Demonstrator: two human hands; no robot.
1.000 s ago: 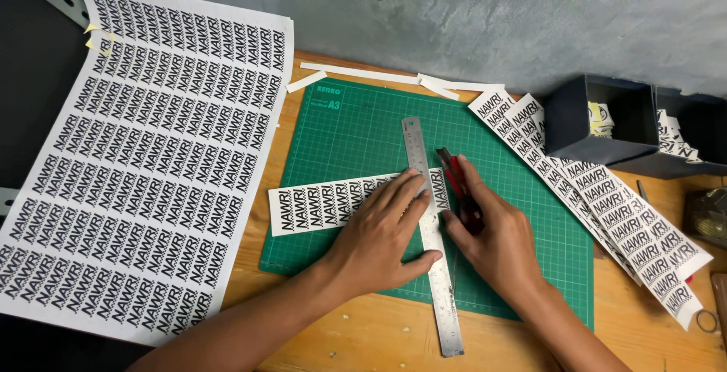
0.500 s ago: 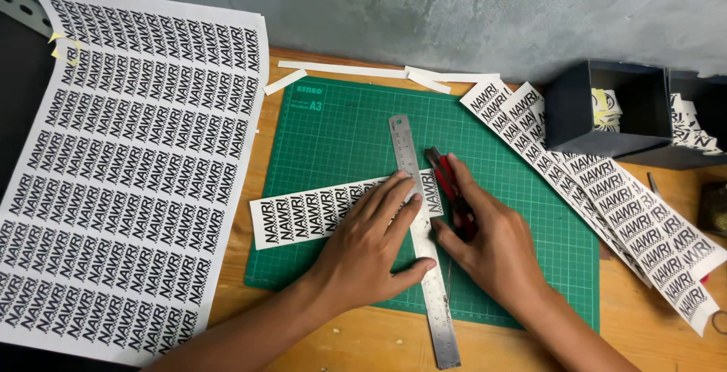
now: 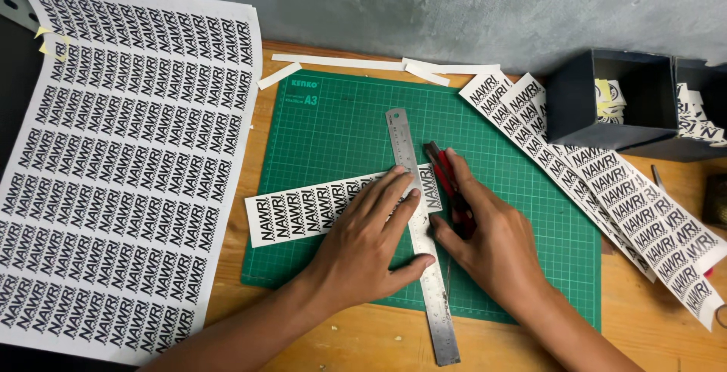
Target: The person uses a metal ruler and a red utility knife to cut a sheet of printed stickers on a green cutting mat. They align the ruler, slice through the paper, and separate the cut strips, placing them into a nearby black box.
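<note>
The left hand (image 3: pixel 371 239) lay flat and spread, fingers pressing a steel ruler (image 3: pixel 419 228) down across a printed label strip (image 3: pixel 333 205), thumb hooked against the ruler's right edge. The right hand (image 3: pixel 488 243) was closed around a red-and-black utility knife (image 3: pixel 448 189), index finger laid along its back, the blade end held against the ruler's right edge just beyond the left fingertips. The strip ran out to the left of the left hand, its right end crossing under the ruler, all on a green cutting mat (image 3: pixel 341 122) resting on the wooden table (image 3: pixel 651 304). The strip appeared thin, light and limp, likely to slide or curl if not pinned; the flat palm-and-finger hold near the cut line seemed the sound place to grip it. The ruler looked stiff and smooth, prone to skating on glossy paper unless pressure stayed even. To the far left of the left hand lay a large uncut label sheet (image 3: pixel 129 160); right of the right hand, a fan of cut strips (image 3: pixel 606 183) led toward two dark open boxes (image 3: pixel 606 115). White offcuts (image 3: pixel 379 63) lay beyond both hands.
</note>
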